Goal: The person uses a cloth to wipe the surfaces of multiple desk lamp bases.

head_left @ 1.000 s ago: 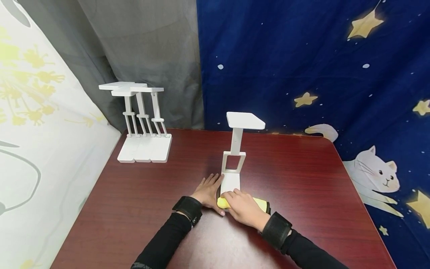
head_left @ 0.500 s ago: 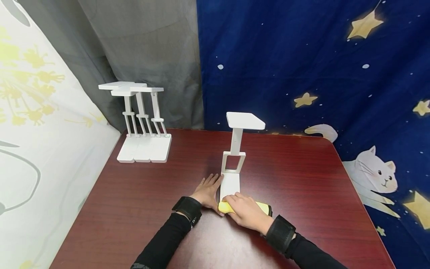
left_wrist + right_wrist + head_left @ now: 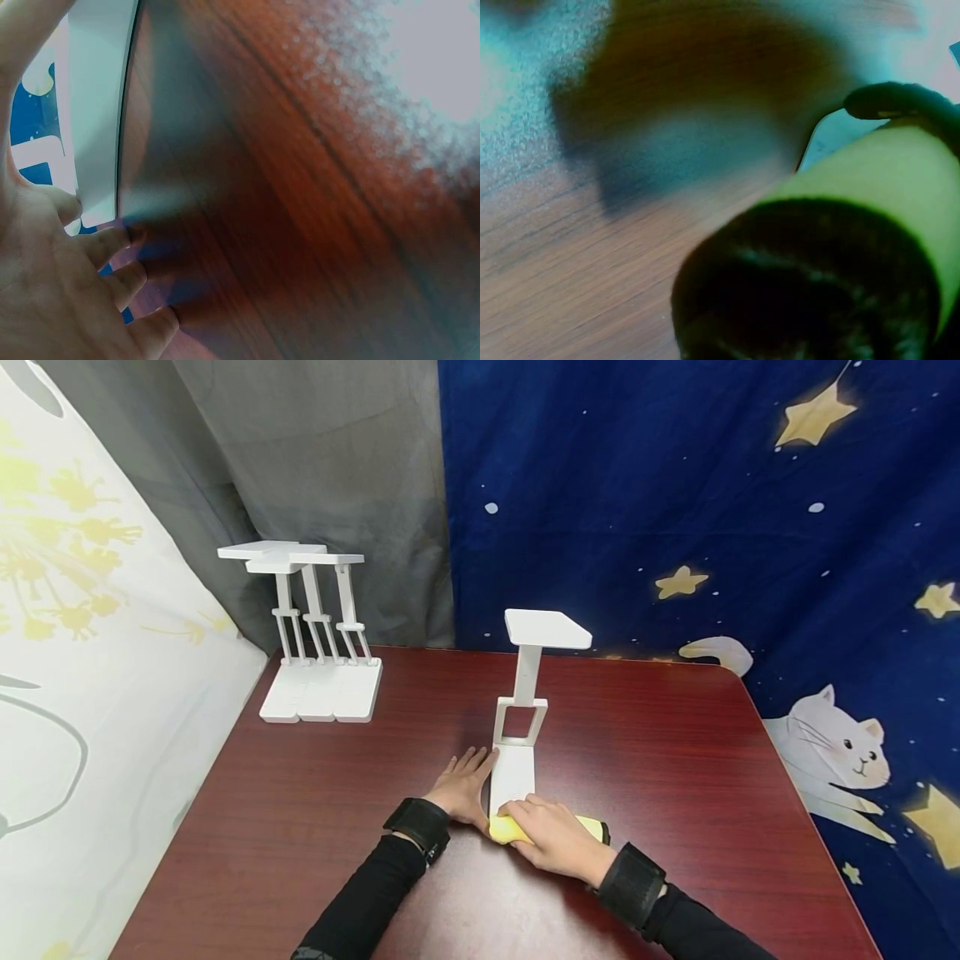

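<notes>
Near the middle of the dark red bench (image 3: pixel 660 760), the person's right grip (image 3: pixel 555 833) is curled over a yellow roll (image 3: pixel 508 830), palm down, fingers wrapped across its top and thumb low on the near side. That forearm comes in from the lower right at a slant, with a wide black wristband (image 3: pixel 632 883) below the hand. The left grip (image 3: pixel 459 789) holds nothing: its fingers are spread wide, index finger touching the left edge of a white stand (image 3: pixel 527 675) and thumb pointing back toward the near end of the roll. The yellow roll lies crosswise over the near end of the stand's flat base (image 3: pixel 513 777); it looks soft, and the right wrist view shows a broad, round, dark end with a fuzzy surface. The stand is smooth and matt white, with a narrow rectangular base, an open frame leaning up from it, a flat column and a slanted plate with cut corners on top. Three more white stands (image 3: pixel 321 689) stand side by side at the far left. The bench has a streaky wood grain and a glossy patch of light near the person. Behind hang a plain grey curtain (image 3: pixel 337 460) and a blue cloth (image 3: pixel 585 543) printed with stars and a white cat.
</notes>
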`<action>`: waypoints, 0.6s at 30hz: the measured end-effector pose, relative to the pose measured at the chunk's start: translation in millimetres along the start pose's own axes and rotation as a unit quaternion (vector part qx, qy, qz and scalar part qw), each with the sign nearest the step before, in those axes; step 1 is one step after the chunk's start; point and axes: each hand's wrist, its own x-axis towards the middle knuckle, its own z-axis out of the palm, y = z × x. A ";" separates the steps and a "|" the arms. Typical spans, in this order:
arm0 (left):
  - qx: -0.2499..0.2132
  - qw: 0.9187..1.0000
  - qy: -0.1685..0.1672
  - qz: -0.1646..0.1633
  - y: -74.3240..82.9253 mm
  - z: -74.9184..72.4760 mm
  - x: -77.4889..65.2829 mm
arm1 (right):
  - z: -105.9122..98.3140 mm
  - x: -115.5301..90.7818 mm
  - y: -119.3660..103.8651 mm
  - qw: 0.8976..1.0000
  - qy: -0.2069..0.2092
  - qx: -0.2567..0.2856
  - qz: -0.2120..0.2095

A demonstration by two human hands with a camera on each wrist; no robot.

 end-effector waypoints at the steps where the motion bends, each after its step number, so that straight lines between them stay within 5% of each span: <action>1: -0.001 1.000 0.000 -0.001 -0.1 -0.2 -0.3 | 0.0 -0.1 0.2 1.000 -0.001 0.003 -0.002; 18: 0.002 1.000 -0.010 -0.011 -2.6 -1.8 -0.8 | -8.2 -8.5 5.9 0.998 -0.016 0.055 -0.029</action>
